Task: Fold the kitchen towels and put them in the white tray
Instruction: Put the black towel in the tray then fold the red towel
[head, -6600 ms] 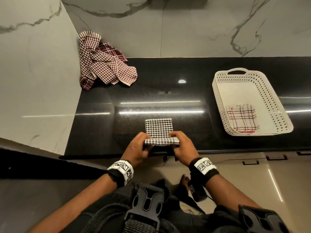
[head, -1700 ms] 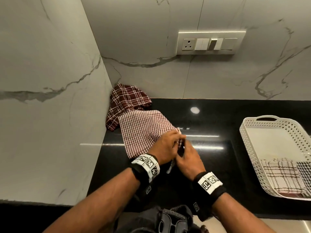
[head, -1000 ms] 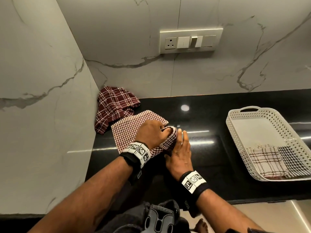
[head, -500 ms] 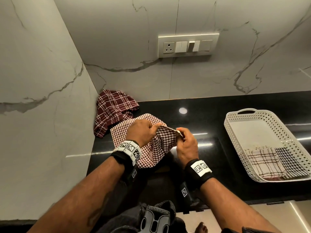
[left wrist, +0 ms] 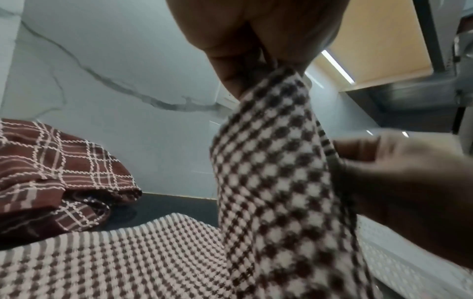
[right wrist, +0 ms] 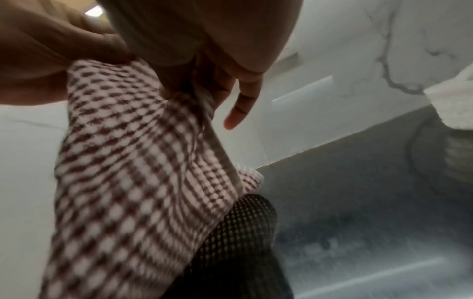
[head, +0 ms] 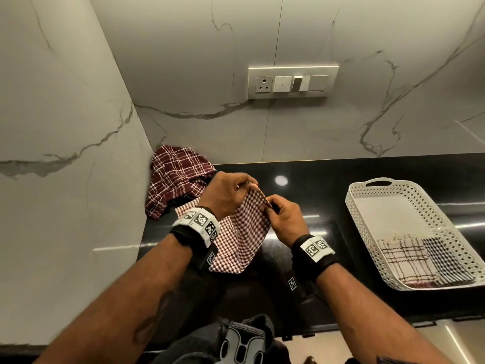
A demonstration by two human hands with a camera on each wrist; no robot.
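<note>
Dark plaid towel [head: 175, 177]: lying crumpled in the counter's left corner against the wall; the left wrist view is showing its folds close up.
Left hand [head: 226, 193]: pinching the top corner of the checked towel [head: 241, 237] with curled fingers.
Checked towel: hanging from both hands above the black counter [head: 322, 195]; only the left wrist view is showing its lower part trailing on the counter.
Right hand [head: 284, 219]: pinching the same edge just beside the left hand; only the right wrist view is showing one finger sticking out free.
White tray [head: 446, 219]: sitting well apart on the right, holding two folded towels [head: 420, 258] at its near end, seen clearly only from the head.
</note>
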